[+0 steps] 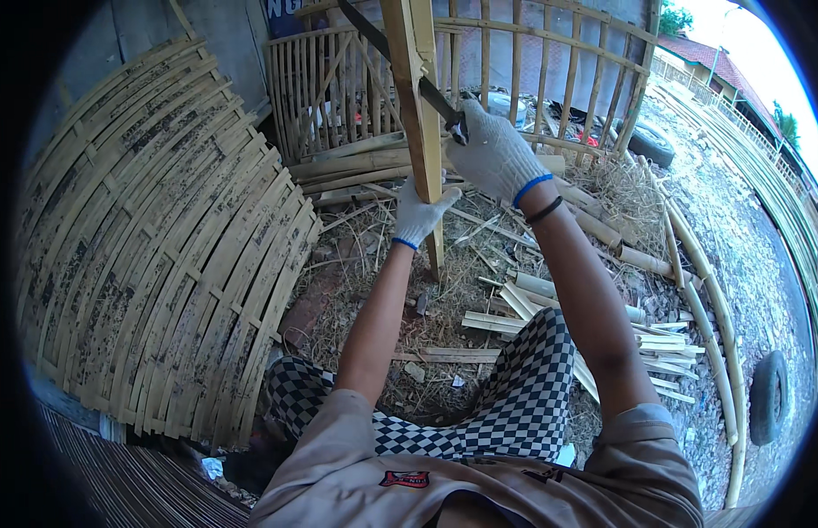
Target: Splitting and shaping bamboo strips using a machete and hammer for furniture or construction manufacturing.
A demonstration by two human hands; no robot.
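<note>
An upright length of bamboo (422,132) stands in front of me, split lengthwise at its upper part. A long dark blade of a machete (438,101) passes slantwise through the split, its far end showing up and left of the bamboo. My right hand (495,151), in a white knit glove with a blue cuff, is closed on the machete's handle, right of the bamboo. Lower down, my left hand (418,214), gloved the same way, is wrapped round the bamboo, partly hidden behind it; its thumb points right.
A woven bamboo panel (162,255) leans at the left. Behind stands a bamboo fence (514,62), with bamboo poles (356,167) lying before it. Split bamboo strips (664,356) lie by my right knee. Long poles (712,321) and a tyre (768,398) are at the right.
</note>
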